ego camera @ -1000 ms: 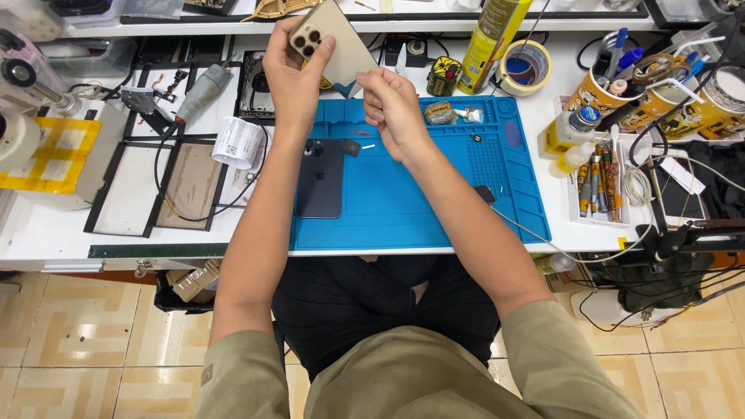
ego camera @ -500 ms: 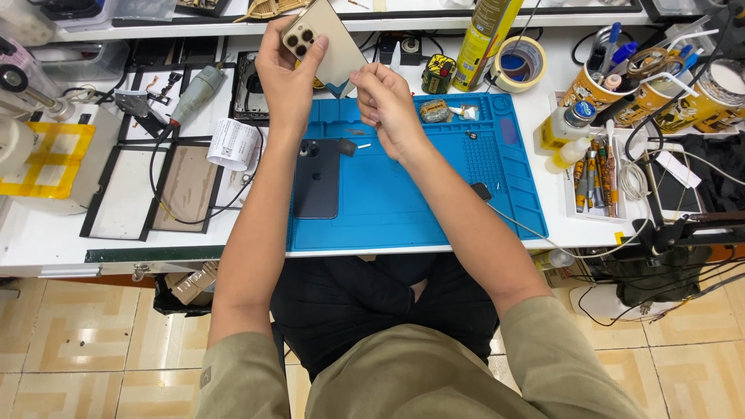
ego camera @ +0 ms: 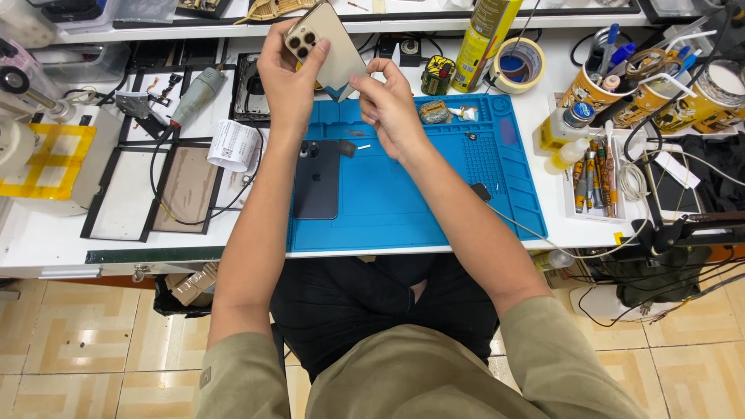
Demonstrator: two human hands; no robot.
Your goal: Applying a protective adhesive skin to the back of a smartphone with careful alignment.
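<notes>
One white table (ego camera: 54, 240) runs across the view, with one shelf (ego camera: 194, 31) behind it. On the table lies one big blue mat (ego camera: 411, 202).

Two phones show. One dark phone (ego camera: 317, 180) lies flat on the left part of the mat, back side up. One gold phone (ego camera: 324, 45) is up in the air above the far edge of the mat, tilted, with its three round camera eyes facing us.

Two hands are at work, close together but not touching. The left hand (ego camera: 289, 81) is wrapped tight around the gold phone. The right hand (ego camera: 388, 105) is just beside the phone's lower corner, fingers pinched together near a small blue bit (ego camera: 339, 93). I cannot tell if it grips that bit.

One tall yellow spray can (ego camera: 483, 35) stands behind the mat. One roll of tape (ego camera: 518, 66) lies next to it. Three cups (ego camera: 597, 89) full of tools stand on the right. One small white bottle (ego camera: 569, 153) lies near them. One paper slip (ego camera: 233, 144) lies left of the mat, and one grey power tool (ego camera: 198, 95) lies further back.
</notes>
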